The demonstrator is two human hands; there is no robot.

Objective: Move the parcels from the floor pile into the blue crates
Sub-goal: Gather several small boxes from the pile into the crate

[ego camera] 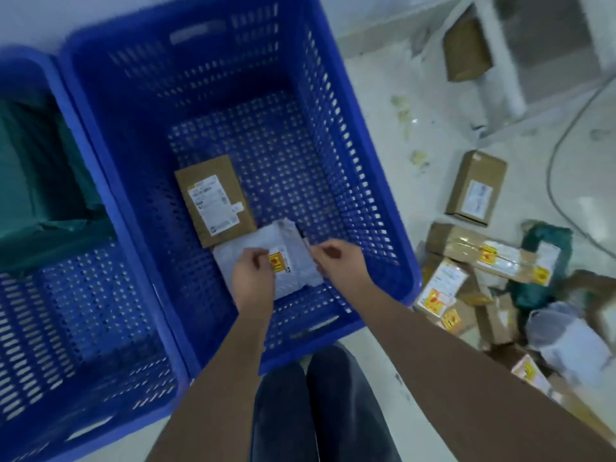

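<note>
Both my arms reach down into the middle blue crate (pixel 366 181). On its floor lies a white poly-bag parcel (pixel 293 261) with a yellow and red sticker. My left hand (pixel 255 273) pinches its left part and my right hand (pixel 340 261) pinches its right edge, fingers curled. A brown cardboard parcel (pixel 213 198) with a white label lies flat just beyond it, touching it. The floor pile (pixel 493 281) of brown boxes, green and white bags lies to the right of the crate.
A second blue crate (pixel 100 321) stands at the left with a green bag (pixel 43 181) inside. A single brown box (pixel 476 188) sits on the pale floor at right. A grey cable (pixel 560 161) curves across the floor. My legs (pixel 320 408) are at the bottom.
</note>
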